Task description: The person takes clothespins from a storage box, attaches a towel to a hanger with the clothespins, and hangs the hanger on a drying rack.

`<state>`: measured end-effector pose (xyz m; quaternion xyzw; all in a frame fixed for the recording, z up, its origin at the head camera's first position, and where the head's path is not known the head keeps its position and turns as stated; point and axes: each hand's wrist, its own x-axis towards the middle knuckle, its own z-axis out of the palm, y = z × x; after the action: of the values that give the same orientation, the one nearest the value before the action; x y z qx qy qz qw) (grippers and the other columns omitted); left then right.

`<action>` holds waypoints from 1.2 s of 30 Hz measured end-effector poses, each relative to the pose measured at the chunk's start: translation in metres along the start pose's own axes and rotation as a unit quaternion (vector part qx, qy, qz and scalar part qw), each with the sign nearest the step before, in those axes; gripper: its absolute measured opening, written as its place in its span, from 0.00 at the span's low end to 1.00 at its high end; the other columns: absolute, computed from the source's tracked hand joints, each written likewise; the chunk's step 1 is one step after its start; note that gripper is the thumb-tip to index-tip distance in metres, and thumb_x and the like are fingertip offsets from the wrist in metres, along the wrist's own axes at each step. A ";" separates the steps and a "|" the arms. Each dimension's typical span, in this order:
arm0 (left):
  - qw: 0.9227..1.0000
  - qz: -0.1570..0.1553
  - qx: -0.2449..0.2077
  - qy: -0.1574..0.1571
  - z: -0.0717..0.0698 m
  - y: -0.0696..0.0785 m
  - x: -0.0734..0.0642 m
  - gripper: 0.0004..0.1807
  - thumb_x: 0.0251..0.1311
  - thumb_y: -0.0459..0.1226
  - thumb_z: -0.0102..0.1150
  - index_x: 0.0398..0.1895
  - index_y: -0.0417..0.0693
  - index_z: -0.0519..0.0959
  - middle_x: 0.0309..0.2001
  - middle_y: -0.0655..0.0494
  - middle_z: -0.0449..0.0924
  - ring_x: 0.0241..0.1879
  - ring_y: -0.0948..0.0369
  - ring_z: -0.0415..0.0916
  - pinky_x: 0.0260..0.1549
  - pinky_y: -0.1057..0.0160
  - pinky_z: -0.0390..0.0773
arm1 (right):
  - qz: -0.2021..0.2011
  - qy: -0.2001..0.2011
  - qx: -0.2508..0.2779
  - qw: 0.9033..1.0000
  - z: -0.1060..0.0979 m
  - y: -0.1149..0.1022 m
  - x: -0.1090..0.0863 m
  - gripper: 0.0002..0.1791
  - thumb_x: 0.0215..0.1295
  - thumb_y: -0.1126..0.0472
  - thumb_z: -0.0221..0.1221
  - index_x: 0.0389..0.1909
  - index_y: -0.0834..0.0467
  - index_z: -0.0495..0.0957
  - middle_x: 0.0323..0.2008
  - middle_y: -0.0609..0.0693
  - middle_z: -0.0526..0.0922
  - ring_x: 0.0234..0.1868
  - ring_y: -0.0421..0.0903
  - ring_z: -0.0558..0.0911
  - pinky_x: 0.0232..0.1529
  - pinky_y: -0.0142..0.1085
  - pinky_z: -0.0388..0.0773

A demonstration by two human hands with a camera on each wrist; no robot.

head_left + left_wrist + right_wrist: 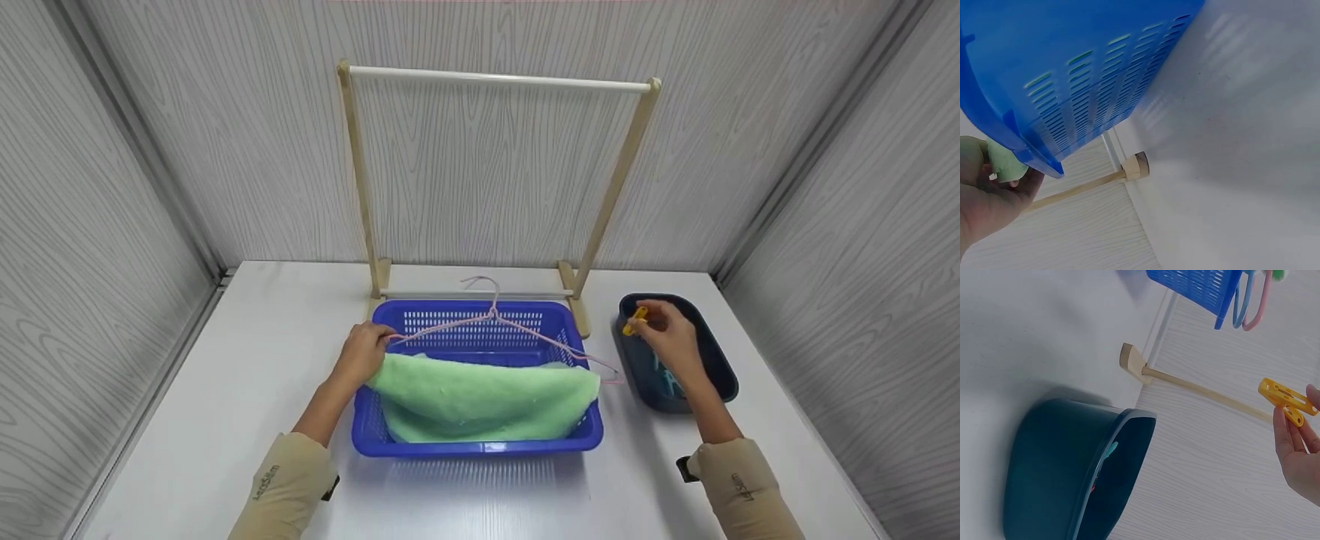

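Observation:
My left hand (364, 351) grips the left end of a pink clothes hanger (454, 324) together with the upper corner of a light green towel (487, 397). In the left wrist view, the green cloth (1006, 162) shows between thumb and fingers beside the basket rim. The towel drapes along the hanger's lower side and down into a blue plastic basket (480, 449). Over at the right, my right hand (671, 337) pinches a yellow clothespin (636, 321) above a dark tub. That clothespin (1286, 399) is held between thumb and fingertips in the right wrist view.
The dark tub (716, 364) contains teal clothespins (669, 379). Behind the basket stands a wooden rack with a white top bar (495, 76). Beside the pink hanger's end, a blue hanger loop (1238, 306) protrudes over the basket rim. Wood-grain walls (480, 187) enclose the white table (285, 360).

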<state>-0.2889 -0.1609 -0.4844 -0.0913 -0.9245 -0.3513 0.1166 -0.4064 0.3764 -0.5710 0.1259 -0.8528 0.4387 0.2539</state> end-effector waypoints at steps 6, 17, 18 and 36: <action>1.000 0.012 -0.001 -0.013 0.002 0.000 0.002 0.06 0.58 0.25 0.53 0.35 0.30 0.79 0.30 0.43 0.75 0.35 0.47 0.69 0.37 0.51 0.70 | 0.036 -0.048 0.089 0.994 -0.020 -0.098 -0.012 0.20 0.57 0.58 0.64 0.49 0.62 0.76 0.43 0.57 0.77 0.42 0.49 0.78 0.37 0.34 0.77; 0.996 -0.051 -0.057 -0.046 -0.001 0.000 -0.001 0.11 0.62 0.36 0.55 0.32 0.34 0.76 0.28 0.51 0.70 0.33 0.53 0.66 0.32 0.56 0.67 | 0.030 -0.035 0.036 0.998 -0.026 -0.152 -0.021 0.23 0.56 0.54 0.64 0.48 0.65 0.75 0.40 0.57 0.78 0.39 0.49 0.78 0.34 0.29 0.76; 0.995 -0.052 -0.067 -0.046 -0.002 0.000 -0.001 0.11 0.62 0.37 0.55 0.31 0.35 0.76 0.27 0.52 0.69 0.31 0.55 0.66 0.31 0.57 0.67 | 0.028 -0.032 0.052 0.998 -0.025 -0.144 -0.021 0.22 0.56 0.55 0.65 0.47 0.64 0.76 0.40 0.56 0.78 0.39 0.48 0.78 0.34 0.29 0.76; 0.985 -0.060 -0.159 -0.008 -0.007 -0.013 -0.018 0.17 0.59 0.46 0.58 0.34 0.39 0.80 0.30 0.54 0.74 0.32 0.59 0.67 0.34 0.61 0.68 | 0.010 -0.032 0.071 0.997 -0.024 -0.116 -0.016 0.21 0.54 0.54 0.66 0.47 0.59 0.77 0.40 0.55 0.77 0.39 0.47 0.78 0.40 0.37 0.76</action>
<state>-0.2744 -0.1766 -0.4929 -0.0561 -0.8613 -0.4997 0.0723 -0.3346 0.3278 -0.4892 0.1487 -0.8284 0.4965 0.2126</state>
